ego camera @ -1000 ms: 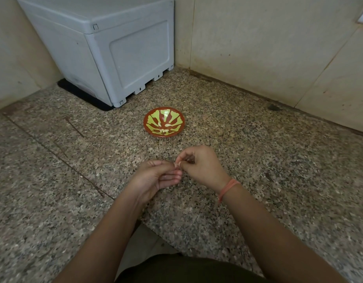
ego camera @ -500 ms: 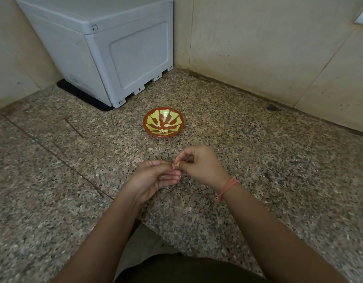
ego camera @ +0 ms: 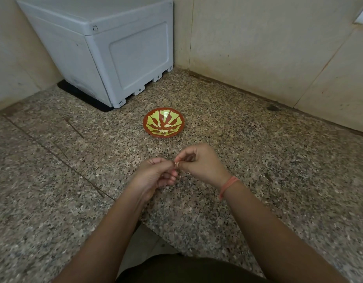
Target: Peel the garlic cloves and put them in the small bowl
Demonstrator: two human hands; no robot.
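A small red bowl (ego camera: 150, 130) with a yellow-green pattern sits on the speckled granite counter, with a few pale peeled cloves (ego camera: 163, 126) inside. Just in front of it, my left hand (ego camera: 156, 176) and my right hand (ego camera: 201, 164) meet fingertip to fingertip. Between them they pinch one small pale garlic clove (ego camera: 177, 164), mostly hidden by the fingers. My right wrist wears an orange band.
A grey plastic box (ego camera: 107, 50) stands in the back left corner on a dark mat. Tiled walls close the counter at the back and right. The counter's front edge has a notch near my body (ego camera: 143, 242).
Both hands stay together at the same spot; the fingers have shifted slightly on the clove. The bowl has not moved.
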